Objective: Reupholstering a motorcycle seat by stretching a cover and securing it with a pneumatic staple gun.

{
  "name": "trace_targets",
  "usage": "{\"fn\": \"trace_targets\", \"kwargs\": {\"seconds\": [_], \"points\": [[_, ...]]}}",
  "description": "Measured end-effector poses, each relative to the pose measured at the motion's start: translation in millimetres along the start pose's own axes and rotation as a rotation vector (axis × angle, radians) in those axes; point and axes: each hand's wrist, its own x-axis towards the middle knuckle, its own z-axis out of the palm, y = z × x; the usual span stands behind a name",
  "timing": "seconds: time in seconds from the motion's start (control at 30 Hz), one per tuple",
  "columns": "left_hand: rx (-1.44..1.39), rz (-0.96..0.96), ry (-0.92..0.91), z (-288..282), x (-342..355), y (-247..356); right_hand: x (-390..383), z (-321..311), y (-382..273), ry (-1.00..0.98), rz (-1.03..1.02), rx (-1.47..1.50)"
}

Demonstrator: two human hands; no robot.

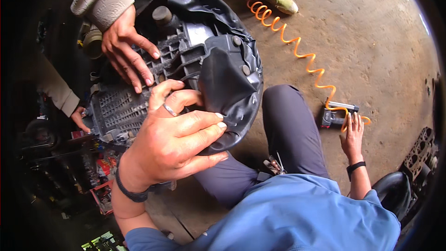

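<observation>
An upturned seat lies before me, with a ribbed black plastic base (123,109) and a black vinyl seat cover (225,81) folded over its edge. My left hand (174,135), a ring on one finger, is closed on the cover near the rounded end, fingertips on the vinyl and thumb toward the rim. Bright staples show along the folded edge. Off to the right, my right hand (353,139) reaches down to the floor, fingers stretched out over the near side of a black and silver staple gun (332,118). Whether they touch it I cannot tell.
Another person's hand (127,46) presses on the seat base; a second hand (80,120) is at its left end. An orange coiled air hose (304,56) runs across the concrete floor from a shoe (281,1). A perforated metal part (420,151) lies far right.
</observation>
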Motion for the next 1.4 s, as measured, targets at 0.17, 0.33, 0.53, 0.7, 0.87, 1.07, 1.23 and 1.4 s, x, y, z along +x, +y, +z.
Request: {"fn": "trace_targets", "kwargs": {"seconds": [0.17, 0.33, 0.53, 0.7, 0.87, 1.07, 1.23, 1.4], "points": [[0.014, -0.016, 0.024, 3.6, -0.5, 0.3, 0.2, -1.3, -41.2, -0.119, -0.276, 0.185], [0.04, -0.019, 0.004, 2.2, 3.8, 2.8, -7.1, 63.3, -5.8, -0.09, -0.05, 0.012], [0.015, 0.011, -0.027, -1.1, 0.4, -0.1, 31.0, 68.6, 6.7, -0.019, -0.043, -0.165], [-0.017, 0.024, -0.038, -1.2, -4.3, -3.7, 60.7, 79.2, 13.6, -0.153, -0.151, -0.273], [-0.161, 0.035, -0.004, -2.2, -6.9, -5.9, 65.4, 16.3, -11.9, -0.311, -0.052, 0.17], [-0.186, 0.094, -0.077, -6.7, -8.0, -24.2, 47.7, -144.1, -76.8, -0.435, 0.133, 0.797], [-0.217, 0.092, -0.056, -3.7, -9.0, -30.0, 42.7, -333.4, -140.7, -0.652, 0.247, 1.305], [-0.26, 0.102, 0.008, 12.3, -8.7, -32.8, 84.1, -435.4, -212.3, -0.74, 0.093, 1.135]]}}
